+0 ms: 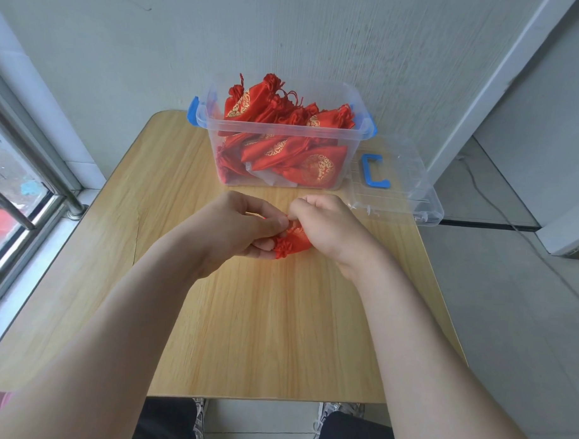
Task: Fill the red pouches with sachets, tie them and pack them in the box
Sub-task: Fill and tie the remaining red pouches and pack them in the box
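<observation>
We hold one red pouch [289,245] just in front of the box [349,155]. Our left hand [245,224] and right hand [327,227] both pinch its bunched top with curled fingers. If we tug too softly, the knot may come loose and the pouch might open.

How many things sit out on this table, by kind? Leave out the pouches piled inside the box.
Clear box: 1
Clear lid: 1
Red pouch outside the box: 1
Total: 3
</observation>
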Demonstrator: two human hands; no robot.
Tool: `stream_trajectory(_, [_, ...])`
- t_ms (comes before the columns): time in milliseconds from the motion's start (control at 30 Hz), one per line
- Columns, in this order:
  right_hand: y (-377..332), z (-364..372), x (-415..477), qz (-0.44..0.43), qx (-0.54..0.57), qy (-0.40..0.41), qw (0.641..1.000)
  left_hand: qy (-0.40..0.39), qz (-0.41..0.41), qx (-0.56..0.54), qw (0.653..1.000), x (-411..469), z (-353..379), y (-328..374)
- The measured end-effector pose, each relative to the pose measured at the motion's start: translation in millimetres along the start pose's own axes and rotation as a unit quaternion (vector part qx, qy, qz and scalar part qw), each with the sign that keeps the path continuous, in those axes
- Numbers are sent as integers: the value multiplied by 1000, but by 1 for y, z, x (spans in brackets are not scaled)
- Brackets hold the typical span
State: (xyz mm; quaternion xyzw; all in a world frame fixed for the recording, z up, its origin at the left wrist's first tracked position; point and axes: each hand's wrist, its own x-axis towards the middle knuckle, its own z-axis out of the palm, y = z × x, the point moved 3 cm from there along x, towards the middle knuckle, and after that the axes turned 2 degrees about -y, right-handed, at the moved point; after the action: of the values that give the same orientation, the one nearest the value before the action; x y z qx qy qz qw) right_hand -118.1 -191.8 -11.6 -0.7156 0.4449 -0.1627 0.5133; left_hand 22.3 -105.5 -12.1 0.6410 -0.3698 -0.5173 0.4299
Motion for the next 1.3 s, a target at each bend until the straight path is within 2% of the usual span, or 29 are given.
stream_trajectory(167, [-1,2,-2,3,-27,-6,1000,11,-10,21,1000,0,0,0])
stream_trajectory(300, [-1,-1,-4,-8,-145,37,989,55,-23,76,995,4,-5,-4])
stream_trajectory(367, [-1,-1,-4,-13,-165,41,985,67,-22,105,992,4,-6,-4])
stream_trajectory(500, [-3,0,-4,-35,-79,5,996,75,-3,183,980,0,-6,-3])
stream_trajectory(633, [-5,-1,-2,-66,-12,-16,998,47,8,261,964,-2,-6,-2])
stream_trajectory(867, [-1,0,-3,-78,-14,-8,997,-34,24,357,933,-7,1,2])
stream_trajectory(1100, [3,-3,-1,-33,22,21,999,-67,17,346,936,-11,3,3])
stream_trajectory(1233, [4,-2,0,-6,126,22,992,-32,-6,284,958,-10,1,3])
stream_trajectory(1300, [5,-4,2,-25,122,35,992,2,-12,231,973,-7,-3,4])
